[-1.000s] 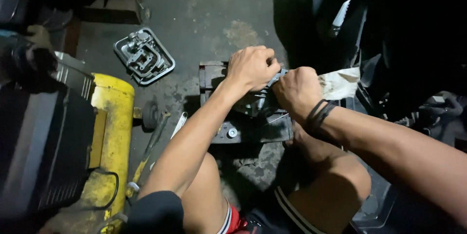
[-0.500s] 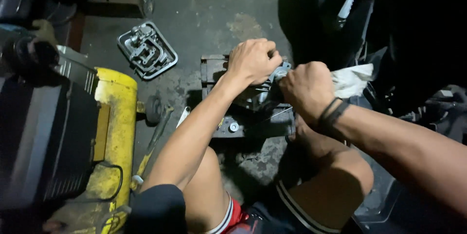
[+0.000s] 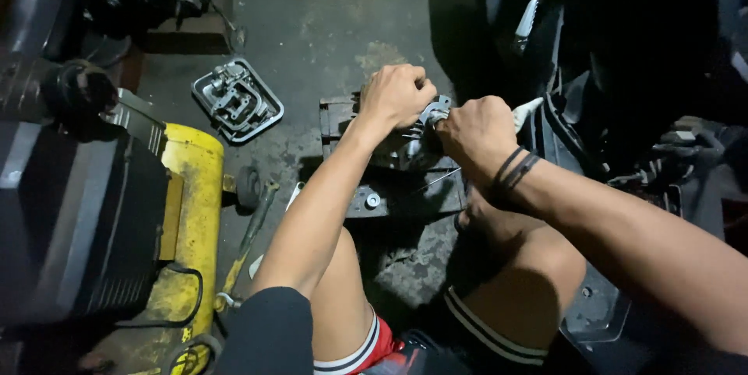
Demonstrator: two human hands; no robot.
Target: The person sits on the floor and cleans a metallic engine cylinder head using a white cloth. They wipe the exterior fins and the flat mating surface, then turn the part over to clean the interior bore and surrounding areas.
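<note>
My left hand is closed over the top of a grey metal engine part that rests on a dark metal block on the concrete floor. My right hand, with black bands on its wrist, grips a white rag and a small metal piece against the same part. The two fists sit side by side, almost touching. What lies under the palms is hidden.
A yellow air compressor tank and a black machine housing stand at left. A metal tray of small parts lies at the upper left. A long-handled tool lies beside the tank. Dark motorcycle bodywork fills the right.
Both hands have stayed on the engine part. The right hand has turned slightly, and less of the white rag shows now.
</note>
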